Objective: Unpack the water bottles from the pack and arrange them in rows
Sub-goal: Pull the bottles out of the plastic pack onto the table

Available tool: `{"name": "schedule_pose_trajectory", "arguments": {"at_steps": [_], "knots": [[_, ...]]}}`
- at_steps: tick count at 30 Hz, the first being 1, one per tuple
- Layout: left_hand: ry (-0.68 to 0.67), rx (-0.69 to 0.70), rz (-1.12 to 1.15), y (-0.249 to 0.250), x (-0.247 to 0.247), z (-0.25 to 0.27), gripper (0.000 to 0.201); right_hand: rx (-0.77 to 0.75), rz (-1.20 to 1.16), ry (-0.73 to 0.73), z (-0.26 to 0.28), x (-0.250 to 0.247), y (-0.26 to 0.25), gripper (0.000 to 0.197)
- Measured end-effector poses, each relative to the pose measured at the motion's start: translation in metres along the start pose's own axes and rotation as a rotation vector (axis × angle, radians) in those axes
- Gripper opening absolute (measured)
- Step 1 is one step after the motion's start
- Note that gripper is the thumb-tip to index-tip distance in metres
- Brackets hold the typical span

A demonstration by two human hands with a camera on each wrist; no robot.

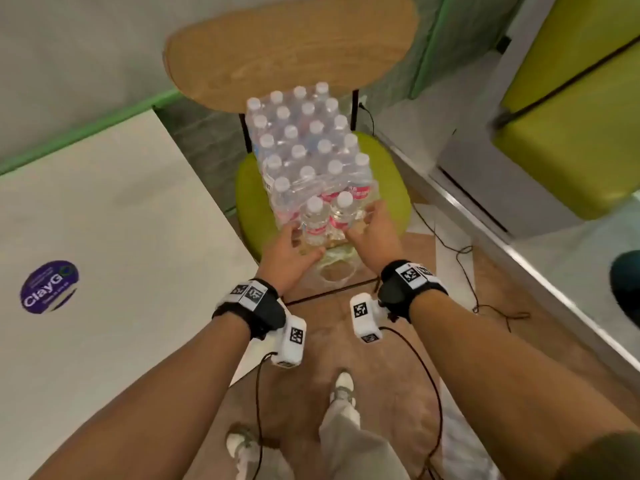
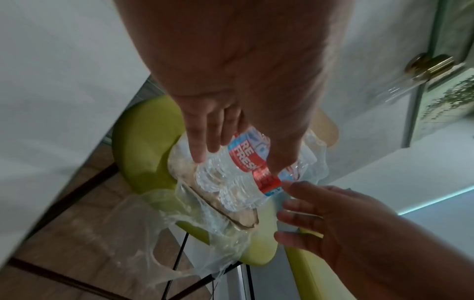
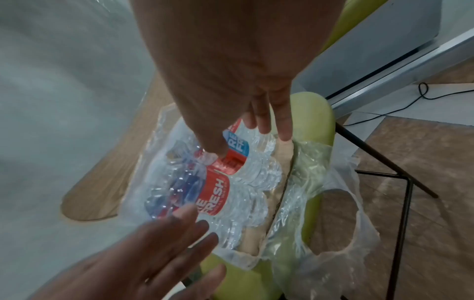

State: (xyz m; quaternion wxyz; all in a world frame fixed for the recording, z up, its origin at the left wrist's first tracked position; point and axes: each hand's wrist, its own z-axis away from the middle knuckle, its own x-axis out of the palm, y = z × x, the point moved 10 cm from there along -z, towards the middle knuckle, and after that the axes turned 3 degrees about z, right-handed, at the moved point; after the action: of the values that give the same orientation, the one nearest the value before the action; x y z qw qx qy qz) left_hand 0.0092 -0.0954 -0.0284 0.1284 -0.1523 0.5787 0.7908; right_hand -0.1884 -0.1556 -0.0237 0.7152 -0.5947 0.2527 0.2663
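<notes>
Plastic wrap (image 1: pixel 332 268) blurs bottles (image 1: pixel 313 220) between hands.

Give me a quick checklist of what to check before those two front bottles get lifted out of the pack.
1. Wrap open at the near end: ok; the torn plastic wrap hangs loose off the front of the chair seat.
2. Left hand on the left front bottle: ok; fingers reach around its lower body.
3. Right hand on the right front bottle: ok; thumb presses on its label.
4. Firm grip on both bottles: cannot tell; the fingers look fairly straight.
5. Pack steady on the seat: ok; its bottles stand upright.
6. Space to set rows on the white table: ok; bare surface shows.
</notes>
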Motion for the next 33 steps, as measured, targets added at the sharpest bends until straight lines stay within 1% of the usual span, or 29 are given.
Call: {"name": "schedule_pose_trajectory", "arguments": {"at_steps": [2, 3, 6, 8, 10, 12, 14, 18, 20, 22, 23, 25, 28, 30, 33], "knots": [[0.063, 0.016, 0.007, 0.010, 0.006, -0.014, 0.078, -0.073, 0.015, 0.041, -0.013, -0.002, -0.002, 0.066], [0.110, 0.037, 0.014, 0.015, 0.006, -0.018, 0.076, -0.103, 0.015, 0.022, -0.019, 0.003, -0.001, 0.069], [0.262, 0.125, 0.022, 0.022, 0.005, -0.029, 0.065, -0.128, -0.004, -0.062, -0.032, 0.021, 0.002, 0.075], [0.312, 0.174, 0.043, 0.020, 0.007, -0.034, 0.062, -0.159, -0.014, -0.092, -0.039, 0.027, 0.001, 0.077], [0.348, 0.168, 0.005, 0.011, 0.008, -0.039, 0.063, -0.182, -0.018, -0.101, -0.041, 0.029, -0.002, 0.073], [0.344, 0.148, -0.051, 0.004, 0.009, -0.046, 0.067, -0.202, -0.034, -0.105, -0.042, 0.029, -0.006, 0.067], [0.324, 0.159, -0.093, 0.003, 0.009, -0.051, 0.067, -0.213, -0.059, -0.107, -0.043, 0.026, -0.009, 0.062], [0.314, 0.171, -0.138, 0.003, 0.003, -0.039, 0.068, -0.211, -0.069, -0.091, -0.035, 0.022, -0.010, 0.061], [0.250, 0.179, -0.093, 0.001, 0.001, -0.024, 0.066, -0.197, -0.072, -0.093, -0.025, 0.024, -0.010, 0.057], [0.188, 0.181, -0.017, 0.004, -0.007, -0.001, 0.057, -0.206, -0.073, -0.108, -0.011, 0.028, -0.015, 0.052], [0.189, 0.173, 0.011, 0.003, -0.015, 0.013, 0.052, -0.225, -0.069, -0.118, -0.003, 0.031, -0.021, 0.051], [0.229, 0.141, 0.055, -0.006, -0.041, 0.038, 0.047, -0.276, -0.074, -0.133, 0.015, 0.041, -0.039, 0.051], [0.350, 0.075, 0.106, -0.035, -0.100, 0.074, 0.048, -0.354, -0.122, -0.161, 0.045, 0.063, -0.083, 0.048], [0.452, 0.021, 0.110, -0.060, -0.149, 0.093, 0.049, -0.389, -0.127, -0.217, 0.061, 0.090, -0.119, 0.048], [0.588, -0.056, 0.108, -0.102, -0.226, 0.121, 0.048, -0.422, -0.141, -0.316, 0.081, 0.151, -0.176, 0.052]]}}
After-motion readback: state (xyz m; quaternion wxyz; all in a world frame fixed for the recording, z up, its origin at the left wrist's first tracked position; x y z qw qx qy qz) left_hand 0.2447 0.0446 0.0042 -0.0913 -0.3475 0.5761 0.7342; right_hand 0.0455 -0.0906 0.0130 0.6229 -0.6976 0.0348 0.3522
